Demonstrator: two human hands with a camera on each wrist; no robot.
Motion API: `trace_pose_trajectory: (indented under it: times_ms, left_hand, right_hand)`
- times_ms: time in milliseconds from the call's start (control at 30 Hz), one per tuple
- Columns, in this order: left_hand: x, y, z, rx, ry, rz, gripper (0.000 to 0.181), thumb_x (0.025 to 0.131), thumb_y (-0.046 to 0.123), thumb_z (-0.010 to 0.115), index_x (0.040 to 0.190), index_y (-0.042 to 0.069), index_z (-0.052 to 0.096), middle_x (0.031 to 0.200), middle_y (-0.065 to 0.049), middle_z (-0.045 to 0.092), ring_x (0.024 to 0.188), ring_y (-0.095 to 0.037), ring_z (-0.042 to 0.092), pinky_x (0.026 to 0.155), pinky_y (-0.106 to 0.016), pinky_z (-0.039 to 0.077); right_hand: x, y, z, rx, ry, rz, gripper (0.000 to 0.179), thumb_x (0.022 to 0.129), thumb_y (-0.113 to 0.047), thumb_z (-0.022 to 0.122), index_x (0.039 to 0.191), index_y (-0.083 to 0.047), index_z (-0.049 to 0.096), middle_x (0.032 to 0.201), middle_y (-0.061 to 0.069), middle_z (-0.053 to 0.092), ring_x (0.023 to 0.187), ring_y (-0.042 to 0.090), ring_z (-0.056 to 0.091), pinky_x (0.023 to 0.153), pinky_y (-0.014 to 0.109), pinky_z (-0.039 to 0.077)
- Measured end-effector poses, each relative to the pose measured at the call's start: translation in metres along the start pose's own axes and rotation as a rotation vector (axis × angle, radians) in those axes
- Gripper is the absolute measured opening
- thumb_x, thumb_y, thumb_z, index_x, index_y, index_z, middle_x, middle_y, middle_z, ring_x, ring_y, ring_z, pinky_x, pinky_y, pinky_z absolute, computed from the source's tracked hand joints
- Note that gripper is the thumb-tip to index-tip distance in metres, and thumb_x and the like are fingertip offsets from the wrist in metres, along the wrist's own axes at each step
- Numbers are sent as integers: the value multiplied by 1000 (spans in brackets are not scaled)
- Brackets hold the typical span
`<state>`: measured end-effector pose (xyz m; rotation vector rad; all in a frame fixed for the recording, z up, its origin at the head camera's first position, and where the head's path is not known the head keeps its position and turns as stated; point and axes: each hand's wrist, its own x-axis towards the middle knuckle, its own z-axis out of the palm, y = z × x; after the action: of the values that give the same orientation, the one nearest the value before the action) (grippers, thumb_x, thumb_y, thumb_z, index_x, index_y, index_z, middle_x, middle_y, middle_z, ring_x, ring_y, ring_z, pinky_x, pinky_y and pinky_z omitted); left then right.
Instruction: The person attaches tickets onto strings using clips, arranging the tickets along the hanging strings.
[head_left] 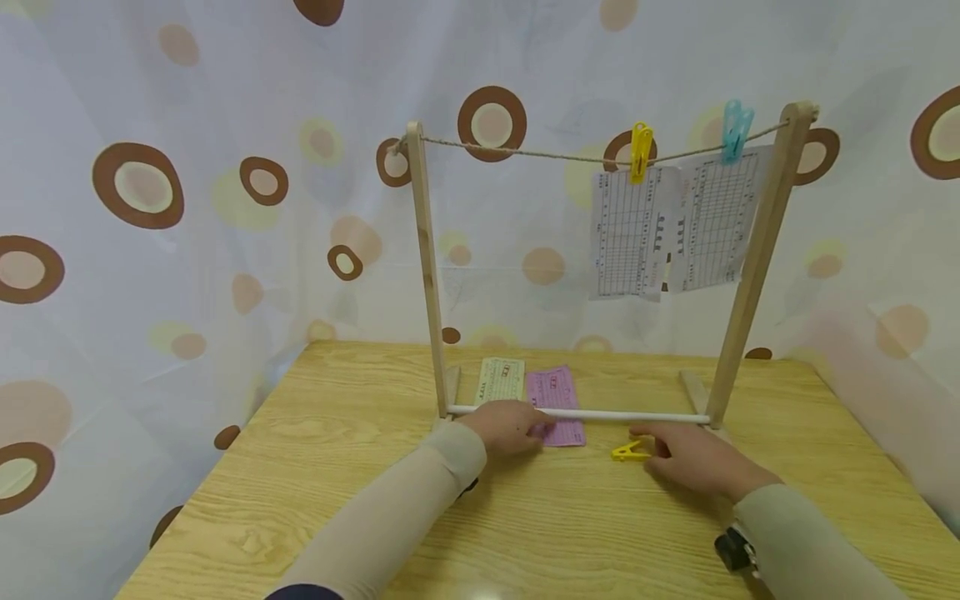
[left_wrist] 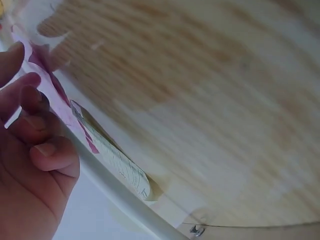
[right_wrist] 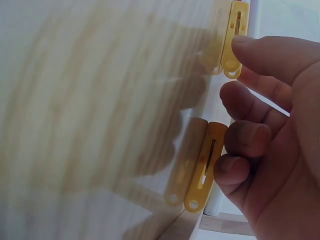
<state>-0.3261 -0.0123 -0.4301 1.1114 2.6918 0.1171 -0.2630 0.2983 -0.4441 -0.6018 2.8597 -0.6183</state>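
My left sleeve (head_left: 390,508) lies outstretched so my left hand (head_left: 502,425) touches the purple slip (head_left: 558,392) right of the green slip (head_left: 502,377), pinched or not I cannot tell, while farther right my right hand (head_left: 693,458) pinches a yellow clothespin (right_wrist: 234,31), presumably handle-end for leverage.

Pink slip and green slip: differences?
Colour: pink slip is purplish, green slip pale green. Place: pink slip lies right of green slip in the head view. There, pink slip shows on both sides of the rod, green slip only beyond it. Both: printed, red-marked, on the table.
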Motion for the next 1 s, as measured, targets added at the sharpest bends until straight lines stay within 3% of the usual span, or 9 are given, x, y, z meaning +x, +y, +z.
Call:
trace_pose_trajectory:
  times_ms: [100,233,300,400,600,833,900,1000]
  left_hand:
    - [0,1,-1,14,-9,21,36,103,32,60,138,28,64,99,9,64,88,-8,56,82,-27,47]
    - [2,-2,2,-37,13,66,24,104,25,57,123,26,72,107,9,66,91,-7,56,84,-26,46]
    - [2,-3,2,-59,30,64,21,103,23,59,118,26,72,103,11,64,86,-8,55,80,-26,45]
    - [2,-3,3,-41,53,39,22,102,24,62,122,27,71,104,12,65,85,-7,55,78,-26,46]
    - [-1,0,4,11,23,-26,43,96,35,71,138,26,63,111,12,66,89,-5,57,85,-28,48]
    - [-9,5,4,-47,-15,-49,74,86,49,78,151,29,49,103,13,65,89,-5,57,87,-30,49]
    - [-12,6,4,-89,-27,-48,86,82,51,80,156,35,39,108,15,65,93,-5,57,87,-31,49]
    - [-18,8,5,-106,-62,-68,94,80,56,79,159,39,31,127,13,63,111,-10,60,95,-34,48]
  right_hand:
    - [1,-1,0,-4,-4,-2,44,93,-18,71,136,-11,62,80,-6,53,68,11,47,62,32,41]
    - [1,-1,-1,-3,-13,-3,37,94,-18,71,130,-12,65,80,-6,54,68,11,47,62,33,40]
    - [1,-2,-1,-5,-16,3,35,94,-17,71,128,-13,66,81,-6,54,68,12,47,63,33,40]
    - [2,-1,-1,-12,-19,22,36,94,-17,71,128,-14,66,81,-6,55,68,12,48,62,34,41]
    - [1,-1,1,-15,-18,12,35,93,-17,72,127,-13,66,81,-6,55,68,12,47,62,34,41]
    - [-2,0,-1,-7,4,-6,31,92,-18,74,123,-13,67,78,-7,53,66,11,46,61,32,40]
    - [-3,0,-1,4,9,-15,31,92,-18,74,122,-13,67,78,-6,53,65,10,45,60,31,40]
    - [-4,0,-1,14,11,-17,31,92,-17,73,122,-12,67,77,-7,53,65,10,46,61,31,41]
